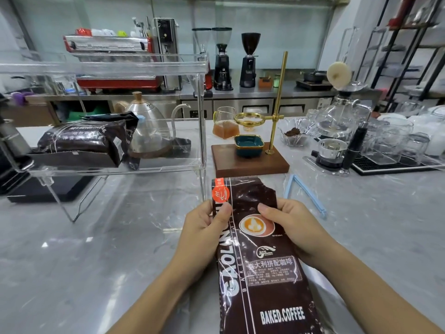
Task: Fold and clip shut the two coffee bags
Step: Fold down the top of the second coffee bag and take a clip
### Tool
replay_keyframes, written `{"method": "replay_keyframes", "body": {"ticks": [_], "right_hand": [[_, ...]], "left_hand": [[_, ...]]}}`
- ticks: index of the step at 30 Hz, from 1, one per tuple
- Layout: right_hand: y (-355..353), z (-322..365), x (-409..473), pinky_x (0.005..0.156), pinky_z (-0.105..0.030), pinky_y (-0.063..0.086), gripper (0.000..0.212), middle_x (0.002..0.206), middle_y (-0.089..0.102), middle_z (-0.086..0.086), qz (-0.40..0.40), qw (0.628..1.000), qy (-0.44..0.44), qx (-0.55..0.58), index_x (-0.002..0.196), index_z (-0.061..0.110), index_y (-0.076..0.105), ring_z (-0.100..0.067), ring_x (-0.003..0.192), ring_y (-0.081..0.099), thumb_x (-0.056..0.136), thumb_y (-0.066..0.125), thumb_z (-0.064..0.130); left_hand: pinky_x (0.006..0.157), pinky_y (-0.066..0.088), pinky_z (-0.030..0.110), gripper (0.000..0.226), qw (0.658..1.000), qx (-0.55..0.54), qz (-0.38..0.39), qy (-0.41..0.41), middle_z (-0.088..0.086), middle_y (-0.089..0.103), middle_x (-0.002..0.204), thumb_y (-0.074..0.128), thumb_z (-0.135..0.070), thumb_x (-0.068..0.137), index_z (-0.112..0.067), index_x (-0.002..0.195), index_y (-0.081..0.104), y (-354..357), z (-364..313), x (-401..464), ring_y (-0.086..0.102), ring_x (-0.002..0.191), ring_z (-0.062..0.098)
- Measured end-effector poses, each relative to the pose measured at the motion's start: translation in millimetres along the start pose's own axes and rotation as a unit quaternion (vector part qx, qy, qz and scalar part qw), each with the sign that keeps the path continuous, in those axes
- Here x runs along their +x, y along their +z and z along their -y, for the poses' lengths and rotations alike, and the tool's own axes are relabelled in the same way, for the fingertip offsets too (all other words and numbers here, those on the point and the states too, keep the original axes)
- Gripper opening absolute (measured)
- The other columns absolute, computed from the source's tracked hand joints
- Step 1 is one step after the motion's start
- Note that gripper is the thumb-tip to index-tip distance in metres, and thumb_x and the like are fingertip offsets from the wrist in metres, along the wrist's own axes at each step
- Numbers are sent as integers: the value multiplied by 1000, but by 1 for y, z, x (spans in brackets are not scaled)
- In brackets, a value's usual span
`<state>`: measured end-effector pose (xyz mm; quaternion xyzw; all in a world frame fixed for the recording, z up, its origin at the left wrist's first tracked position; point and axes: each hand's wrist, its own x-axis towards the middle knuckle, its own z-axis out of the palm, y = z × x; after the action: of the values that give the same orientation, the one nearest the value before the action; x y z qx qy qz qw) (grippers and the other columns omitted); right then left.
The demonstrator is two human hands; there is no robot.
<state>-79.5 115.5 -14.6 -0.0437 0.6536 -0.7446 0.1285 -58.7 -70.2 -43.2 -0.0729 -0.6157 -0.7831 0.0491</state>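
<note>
A dark brown coffee bag (262, 273) printed "BAKED.COFFEE" lies lengthwise on the marble counter in front of me, its torn open top pointing away. My left hand (204, 227) pinches the bag's upper left edge, thumb on top. My right hand (289, 222) pinches its upper right edge. A light blue clip (305, 191) lies open on the counter just right of the bag's top. A second dark coffee bag (84, 141) lies on its side on the clear acrylic shelf (168, 167) at the left, its top folded over with a blue clip (142, 119) at its end.
A wooden pour-over stand (250, 160) with a brass pole and a teal dish stands right behind the bag. A steel gooseneck kettle (151, 131) sits on the shelf. Glassware, a siphon brewer (337, 121) and a black drip mat crowd the right side.
</note>
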Motion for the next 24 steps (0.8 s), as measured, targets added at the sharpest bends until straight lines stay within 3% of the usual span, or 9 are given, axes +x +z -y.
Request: {"method": "replay_keyframes", "body": {"ticks": [3,6,8,11,13,16,18,21,24], "right_hand": [[-2,-1,1,79,-45,55,29,97,73,-34,-11,1000,2,-13,93,-4,73,-35,77,70,96,61,22],[-1,1,1,87,-54,53,44,100,73,-33,-9,1000,4,-25,93,-5,73,-40,85,68,91,62,37],[0,2,0,89,-60,51,58,100,71,-36,-12,999,0,-36,95,-9,71,-43,86,67,81,64,46],[-1,1,1,88,-61,50,66,99,69,-39,-11,998,-12,-58,97,-15,66,-42,83,67,77,65,49],[-5,-2,3,84,-55,54,60,98,70,-39,-6,998,-21,-61,96,-12,67,-40,80,68,79,65,45],[-10,-4,6,75,-41,59,28,94,77,-24,23,998,-32,-47,93,9,78,-30,77,73,80,68,33],[-12,-5,7,74,-39,60,17,96,78,-18,37,998,-32,-37,95,16,79,-27,79,74,85,67,22],[-13,-5,8,80,-44,58,19,102,76,-24,36,998,-18,-41,98,14,78,-33,85,72,93,61,6],[-12,-5,8,80,-44,56,26,98,77,-21,31,998,-5,-48,93,16,79,-32,83,72,95,57,1]], "left_hand": [[73,59,41,32,1000,1,-11,-18,28,77,95,56,-29,98,-2,107,70,-3,0,0,74,79,33],[74,59,45,28,1000,13,-12,-17,26,78,96,56,-29,99,-9,102,75,-5,0,1,73,80,33],[74,60,49,24,1000,18,-8,-14,24,78,96,58,-29,98,-12,101,76,-6,-1,0,74,81,34],[70,63,43,22,1000,13,3,-10,19,80,96,62,-29,93,-16,104,76,-7,-1,0,77,80,31],[68,64,40,22,1000,7,13,-13,18,80,97,62,-27,94,-17,107,75,-8,-1,0,78,79,31],[67,62,38,18,999,0,25,-21,19,80,96,63,-19,97,-16,109,75,-11,0,2,78,78,30],[68,62,37,18,999,-5,28,-29,19,80,96,63,-11,96,-15,109,76,-14,1,3,78,78,29],[69,61,39,25,999,-7,23,-38,21,79,95,61,-8,87,-13,105,76,-16,3,5,76,77,30],[73,60,41,27,999,-4,16,-36,21,79,95,59,-7,83,-12,102,78,-17,5,6,75,77,31]]}}
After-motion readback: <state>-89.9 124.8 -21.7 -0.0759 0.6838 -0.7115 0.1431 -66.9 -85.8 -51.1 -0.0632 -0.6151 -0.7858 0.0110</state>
